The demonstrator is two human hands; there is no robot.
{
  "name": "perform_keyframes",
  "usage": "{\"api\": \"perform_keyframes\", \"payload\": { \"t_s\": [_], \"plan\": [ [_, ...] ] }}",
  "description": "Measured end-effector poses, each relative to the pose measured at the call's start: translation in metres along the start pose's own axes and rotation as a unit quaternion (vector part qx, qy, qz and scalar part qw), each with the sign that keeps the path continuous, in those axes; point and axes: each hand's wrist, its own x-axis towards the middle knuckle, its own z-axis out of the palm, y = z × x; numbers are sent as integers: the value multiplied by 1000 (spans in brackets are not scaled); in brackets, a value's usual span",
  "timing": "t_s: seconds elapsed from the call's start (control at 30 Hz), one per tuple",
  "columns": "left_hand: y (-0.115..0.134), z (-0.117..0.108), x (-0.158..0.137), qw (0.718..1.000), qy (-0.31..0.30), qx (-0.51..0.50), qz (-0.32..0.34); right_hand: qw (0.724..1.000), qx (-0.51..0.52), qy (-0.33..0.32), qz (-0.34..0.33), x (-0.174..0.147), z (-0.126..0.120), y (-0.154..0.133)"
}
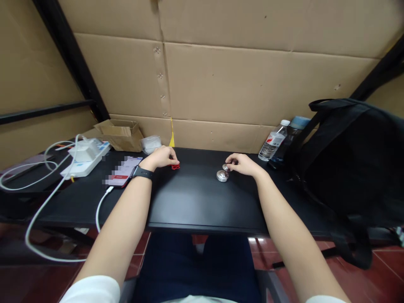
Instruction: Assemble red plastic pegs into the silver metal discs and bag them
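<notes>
— What do you have at the left hand?
— On my head feed, I see the left hand (pixel 162 157) bent over a small bundle of red cord (pixel 175 167) on the black tabletop (pixel 195 202). The thumb and forefinger are close together just above it. I can't make out whether they grip the cord or only touch it.
— And the right hand?
— I have the right hand (pixel 241 163) with its thumb and fingertips narrowed around a small silver disc (pixel 226 167). I can't say if the disc is off the surface. A larger round metal piece (pixel 222 176) lies on the tabletop just beside it, on the near side.
— Anything around them?
— Left of the cord, I see a phone (pixel 126 167) near the wrist with the black smartwatch (pixel 143 173), then a white power strip (pixel 86 164). On the right, a clear water bottle (pixel 273 143) leans against the cardboard wall (pixel 221 84), near a black backpack (pixel 347 160).
</notes>
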Motion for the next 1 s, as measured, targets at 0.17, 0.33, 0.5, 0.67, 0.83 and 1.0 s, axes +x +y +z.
{"api": "perform_keyframes", "payload": {
  "t_s": [0.17, 0.33, 0.5, 0.67, 0.83, 1.0],
  "plan": [
    [1, 1, 2, 999, -34, 10, 5, 987, 79, -131, -38, -7, -3, -18],
    [6, 9, 7, 998, -24, 66, -1, 985, 73, -148, -53, -7, -1, -24],
    [11, 14, 9, 996, -34, 77, -10, 987, 62, -142, -50, -6, 0, -18],
    [13, 15, 11, 996, -15, 88, -15, 986, 71, -141, -45, -6, 1, -17],
    [17, 14, 10, 994, -34, 99, -29, 986, 81, -140, -44, -6, 1, -17],
    [33, 16, 6, 994, -73, 81, 1, 986, 76, -140, -46, -6, 2, -16]
  ]
}}
